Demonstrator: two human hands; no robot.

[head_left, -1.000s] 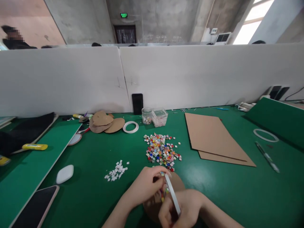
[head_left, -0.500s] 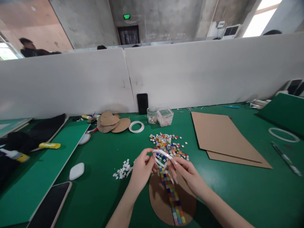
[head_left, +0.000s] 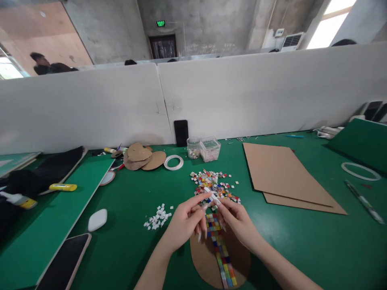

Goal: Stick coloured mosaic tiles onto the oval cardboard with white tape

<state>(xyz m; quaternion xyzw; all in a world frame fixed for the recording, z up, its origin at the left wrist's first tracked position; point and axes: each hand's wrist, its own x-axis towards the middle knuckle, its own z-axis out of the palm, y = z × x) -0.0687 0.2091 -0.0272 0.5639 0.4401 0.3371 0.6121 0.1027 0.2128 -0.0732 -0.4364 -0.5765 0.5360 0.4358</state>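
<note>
Between the fingertips of both my hands is a narrow white band (head_left: 213, 196), held above the far end of a mosaic strip. My right hand (head_left: 238, 220) pinches it with thumb and forefinger. My left hand (head_left: 188, 218) has its forefinger and thumb closed at the near side of the band. Under the hands lies a round cardboard disc (head_left: 203, 259), carrying the strip of coloured square tiles (head_left: 223, 257). Just beyond my fingers spreads a heap of loose coloured tiles (head_left: 208, 178). Left of my left hand are small white pieces (head_left: 157, 218).
Large cardboard sheets (head_left: 278, 169) lie at right, near a pen (head_left: 364, 201) and a white ring (head_left: 360, 171). Clear tubs (head_left: 210, 150), white rings (head_left: 173, 162) and cardboard discs (head_left: 155, 160) stand behind. A phone (head_left: 65, 262) and white case (head_left: 97, 220) lie left.
The white band, seen as a curved loop before, now shows as a short straight strip. My left fingers have shifted lower and closer to my right hand.
</note>
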